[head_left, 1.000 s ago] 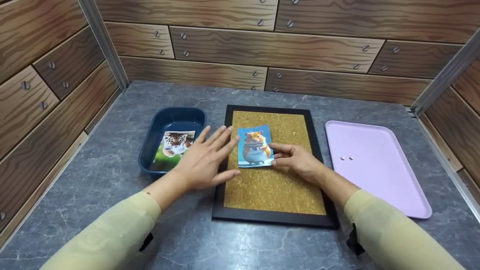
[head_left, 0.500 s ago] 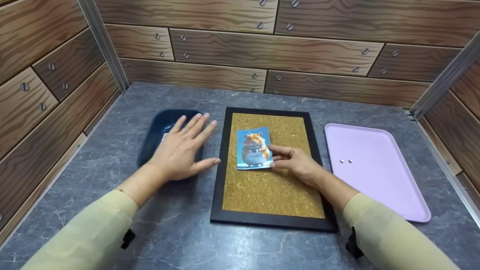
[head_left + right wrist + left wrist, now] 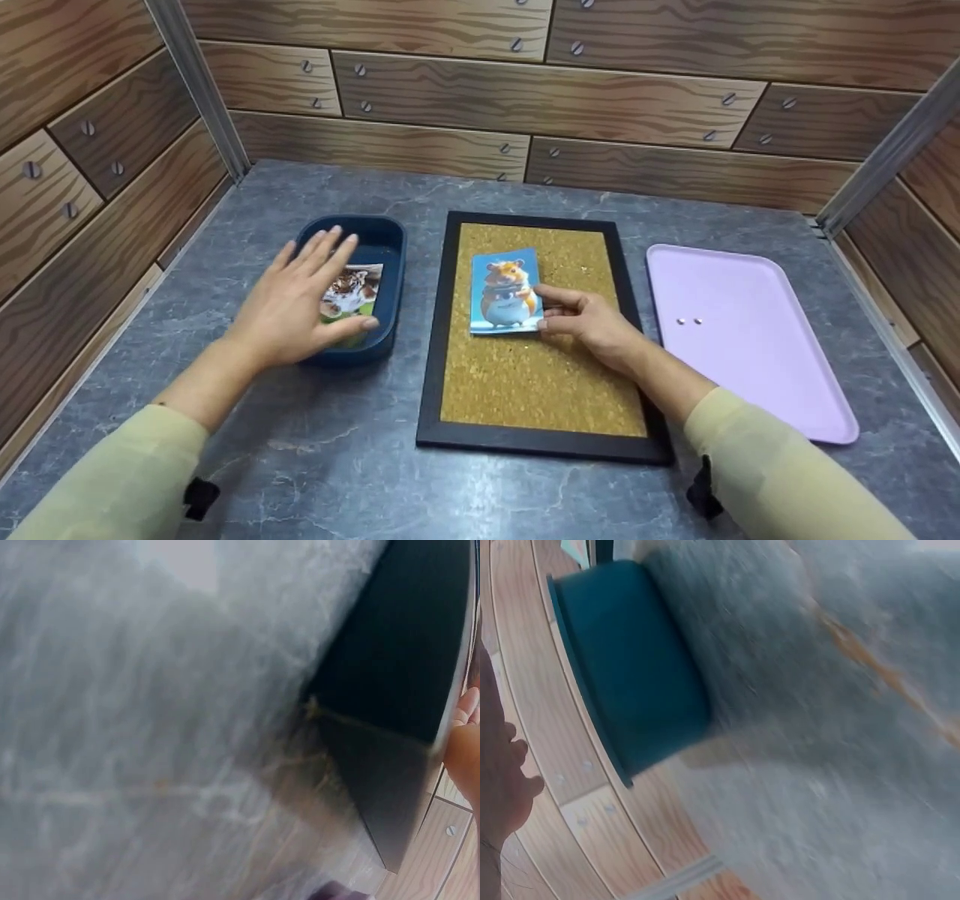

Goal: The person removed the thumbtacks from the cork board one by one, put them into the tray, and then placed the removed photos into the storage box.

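A picture card of a hamster [image 3: 504,294] lies on the framed cork board [image 3: 540,394]. My right hand [image 3: 592,324] holds this card by its right edge, between thumb and fingers. My left hand [image 3: 289,307], fingers spread and straight, hangs over the left side of a dark blue bin [image 3: 396,300], holding nothing. Inside the bin lies a tiger picture card [image 3: 361,287], partly hidden by that hand. The left wrist view shows the bin's outer wall [image 3: 630,675] and part of the left hand [image 3: 506,787]. At the right wrist view's edge the right hand [image 3: 463,746] is mostly cut off.
Right of the board lies a lilac tray [image 3: 757,367] bearing two small shiny pins [image 3: 689,321]. Wood-patterned walls [image 3: 442,90] enclose the grey marbled tabletop [image 3: 360,465] at the back and both sides.
My left hand has moved left from beside the hamster card, across the bin, to its left side. The right hand and hamster card have stayed nearly in place.
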`<state>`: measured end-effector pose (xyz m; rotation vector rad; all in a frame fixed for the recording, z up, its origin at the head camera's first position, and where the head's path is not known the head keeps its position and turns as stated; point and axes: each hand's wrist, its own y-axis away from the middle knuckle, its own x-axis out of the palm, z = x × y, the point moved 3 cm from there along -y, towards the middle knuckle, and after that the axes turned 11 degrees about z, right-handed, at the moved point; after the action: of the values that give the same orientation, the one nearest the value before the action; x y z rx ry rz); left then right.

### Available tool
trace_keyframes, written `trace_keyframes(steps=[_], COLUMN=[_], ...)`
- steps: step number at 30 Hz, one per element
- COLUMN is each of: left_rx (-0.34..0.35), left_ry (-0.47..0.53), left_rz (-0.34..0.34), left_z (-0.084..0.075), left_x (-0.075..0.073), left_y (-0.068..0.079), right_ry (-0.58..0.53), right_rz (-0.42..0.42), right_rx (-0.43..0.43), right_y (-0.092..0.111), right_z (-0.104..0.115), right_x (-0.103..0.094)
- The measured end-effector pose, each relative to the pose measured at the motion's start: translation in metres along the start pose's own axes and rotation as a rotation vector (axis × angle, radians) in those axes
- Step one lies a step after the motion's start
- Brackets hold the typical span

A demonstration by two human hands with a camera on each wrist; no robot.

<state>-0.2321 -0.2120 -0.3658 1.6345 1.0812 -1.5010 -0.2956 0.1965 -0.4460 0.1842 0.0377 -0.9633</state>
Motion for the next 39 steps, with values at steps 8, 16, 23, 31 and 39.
trace_keyframes(steps=[8, 16, 23, 31, 39], left_rx=[-0.059, -0.124, -0.161, -0.213, -0.212], left_ry=[0.047, 0.11, 0.133, 0.152, 0.144], left_rz=[0.053, 0.111, 0.153, 0.199, 0.225], left_z=[0.023, 0.04, 0.053, 0.064, 0.064], left_x=[0.006, 0.012, 0.021, 0.027, 0.029], left_y=[0.02, 0.034, 0.044, 0.054, 0.05], right_ry=[-0.03, -0.016, -0.033, -0.03, -0.014], right_rz=[-0.021, -0.001, -0.028, -0.034, -0.032], right_rx=[0.001, -0.025, -0.03, -0.079, -0.132], right_y=[0.0, 0.002, 0.0, -0.007, -0.014], right_z=[0.003, 0.007, 0.019, 0.037, 0.054], right_x=[0.0, 0.0, 0.003, 0.019, 0.033])
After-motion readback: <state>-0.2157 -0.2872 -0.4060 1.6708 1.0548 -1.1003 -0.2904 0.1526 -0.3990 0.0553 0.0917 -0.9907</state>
